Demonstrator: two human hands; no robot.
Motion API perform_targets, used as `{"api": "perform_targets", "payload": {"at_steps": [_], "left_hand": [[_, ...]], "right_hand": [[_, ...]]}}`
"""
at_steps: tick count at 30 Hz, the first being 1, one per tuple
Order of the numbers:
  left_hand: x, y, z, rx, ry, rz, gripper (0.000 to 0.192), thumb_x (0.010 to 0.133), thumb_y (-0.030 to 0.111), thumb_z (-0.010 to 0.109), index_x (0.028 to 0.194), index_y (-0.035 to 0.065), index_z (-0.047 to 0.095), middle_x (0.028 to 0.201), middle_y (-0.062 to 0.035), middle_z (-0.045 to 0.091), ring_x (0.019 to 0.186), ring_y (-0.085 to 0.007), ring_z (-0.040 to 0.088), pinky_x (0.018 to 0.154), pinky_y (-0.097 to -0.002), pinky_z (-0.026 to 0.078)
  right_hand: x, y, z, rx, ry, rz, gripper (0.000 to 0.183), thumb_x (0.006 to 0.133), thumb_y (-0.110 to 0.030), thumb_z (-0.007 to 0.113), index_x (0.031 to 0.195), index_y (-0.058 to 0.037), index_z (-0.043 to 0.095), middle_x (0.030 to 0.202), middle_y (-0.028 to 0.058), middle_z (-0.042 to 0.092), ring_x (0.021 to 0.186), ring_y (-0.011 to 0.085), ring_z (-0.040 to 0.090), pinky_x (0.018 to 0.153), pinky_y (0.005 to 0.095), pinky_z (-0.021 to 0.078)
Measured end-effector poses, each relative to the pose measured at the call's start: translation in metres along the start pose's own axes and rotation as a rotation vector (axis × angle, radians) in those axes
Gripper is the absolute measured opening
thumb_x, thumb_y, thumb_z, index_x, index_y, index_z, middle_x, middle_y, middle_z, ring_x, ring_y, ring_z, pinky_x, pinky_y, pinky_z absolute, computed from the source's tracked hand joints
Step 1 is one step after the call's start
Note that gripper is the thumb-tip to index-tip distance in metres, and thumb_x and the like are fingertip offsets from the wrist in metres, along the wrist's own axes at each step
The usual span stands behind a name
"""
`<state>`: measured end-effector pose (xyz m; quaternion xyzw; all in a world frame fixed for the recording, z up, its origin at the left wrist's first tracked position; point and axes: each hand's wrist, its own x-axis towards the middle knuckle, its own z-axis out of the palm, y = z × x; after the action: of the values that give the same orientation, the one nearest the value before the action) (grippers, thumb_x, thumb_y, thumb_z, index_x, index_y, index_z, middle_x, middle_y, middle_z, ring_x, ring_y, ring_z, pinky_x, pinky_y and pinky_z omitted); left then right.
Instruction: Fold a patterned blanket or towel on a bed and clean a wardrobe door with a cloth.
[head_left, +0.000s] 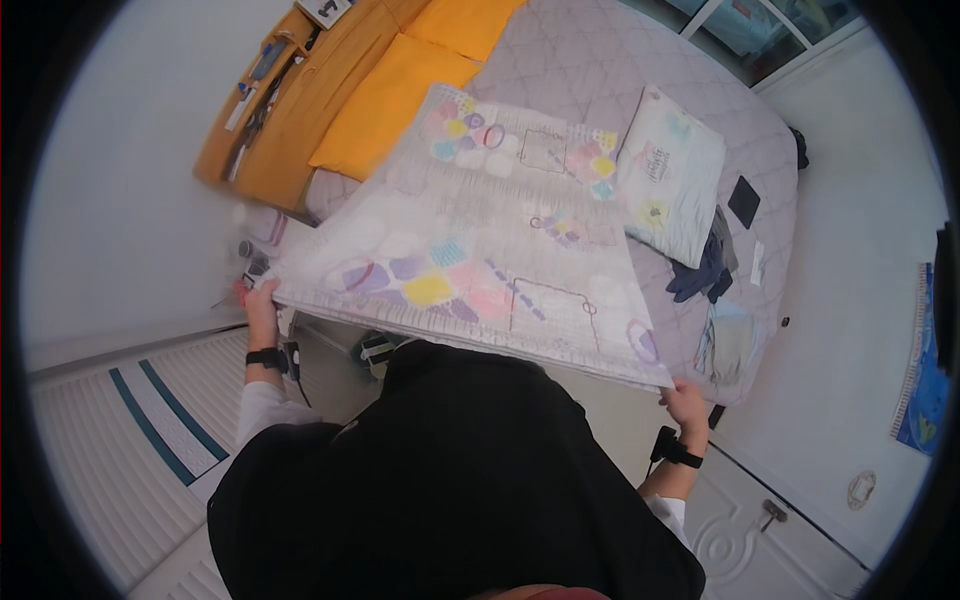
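A pale cloth sheet (465, 210) printed with pastel shapes is stretched out in front of me, its far part lying over the bed. My left hand (262, 296) grips its near left corner. The near right corner is held in my right hand (684, 405). Between the two hands the near edge runs almost straight, in several layers, just in front of my black garment. Both wrists wear black straps with small devices. Beneath the sheet, a quilted mauve bed cover (570, 52) shows around the sides.
Orange pillows (397, 105) lie by the wooden headboard (300, 127). A white printed pillow (671, 176), dark clothing (697, 274), a flat black object (744, 202) and folded cloth (727, 345) rest on the bed's right side. A white door (739, 540) stands at the lower right.
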<state>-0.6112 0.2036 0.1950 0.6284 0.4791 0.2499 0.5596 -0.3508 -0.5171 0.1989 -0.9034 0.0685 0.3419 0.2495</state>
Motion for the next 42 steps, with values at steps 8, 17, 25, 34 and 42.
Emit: {"api": "perform_targets", "payload": {"at_steps": [8, 17, 25, 34, 42], "left_hand": [[0.004, -0.069, -0.002, 0.264, 0.047, -0.217, 0.033, 0.079, 0.027, 0.062, 0.064, -0.0016, 0.06, 0.054, -0.0069, 0.052, 0.045, -0.0165, 0.052, 0.044, -0.0296, 0.039], [0.113, 0.054, 0.137, -0.076, -0.081, -0.366, 0.021, 0.082, 0.035, 0.061, 0.075, 0.0152, 0.057, 0.057, 0.005, 0.051, 0.045, -0.0061, 0.045, 0.041, -0.0215, 0.032], [0.335, 0.009, 0.281, -0.174, -0.171, -0.681, 0.025, 0.089, 0.034, 0.056, 0.096, 0.0105, 0.059, 0.084, -0.0041, 0.062, 0.067, -0.0127, 0.056, 0.057, -0.0251, 0.046], [0.373, -0.18, 0.39, 0.183, -0.466, -0.668, 0.05, 0.093, 0.048, 0.045, 0.12, 0.007, 0.057, 0.111, -0.009, 0.061, 0.099, -0.0244, 0.058, 0.083, -0.0404, 0.047], [0.285, -0.317, 0.298, 0.572, -0.321, -0.873, 0.087, 0.073, 0.046, 0.077, 0.14, 0.0093, 0.035, 0.121, -0.011, 0.058, 0.108, -0.028, 0.056, 0.092, -0.0457, 0.043]], "right_hand": [[0.024, 0.01, 0.042, -0.077, -0.024, 0.188, 0.032, 0.082, -0.032, 0.061, 0.079, -0.0002, 0.066, 0.062, 0.0108, 0.063, 0.054, 0.0193, 0.059, 0.053, 0.0334, 0.0465], [0.167, -0.109, -0.022, 0.798, 0.132, 0.289, 0.017, 0.087, -0.017, 0.051, 0.075, -0.005, 0.056, 0.058, 0.0058, 0.056, 0.045, 0.0143, 0.05, 0.038, 0.0274, 0.0375], [0.414, -0.233, -0.042, 1.282, 0.123, 0.238, 0.014, 0.093, -0.004, 0.044, 0.087, 0.0009, 0.055, 0.083, 0.0116, 0.06, 0.073, 0.02, 0.062, 0.068, 0.0297, 0.0569], [0.467, -0.245, 0.112, 1.413, 0.155, 0.105, 0.025, 0.095, -0.013, 0.046, 0.113, 0.0045, 0.047, 0.111, 0.0137, 0.053, 0.097, 0.0285, 0.058, 0.081, 0.0391, 0.0536], [0.278, -0.114, 0.262, 0.958, -0.226, 1.095, 0.026, 0.092, -0.026, 0.054, 0.107, -0.005, 0.052, 0.111, 0.0095, 0.055, 0.102, 0.0286, 0.057, 0.084, 0.0435, 0.048]]}}
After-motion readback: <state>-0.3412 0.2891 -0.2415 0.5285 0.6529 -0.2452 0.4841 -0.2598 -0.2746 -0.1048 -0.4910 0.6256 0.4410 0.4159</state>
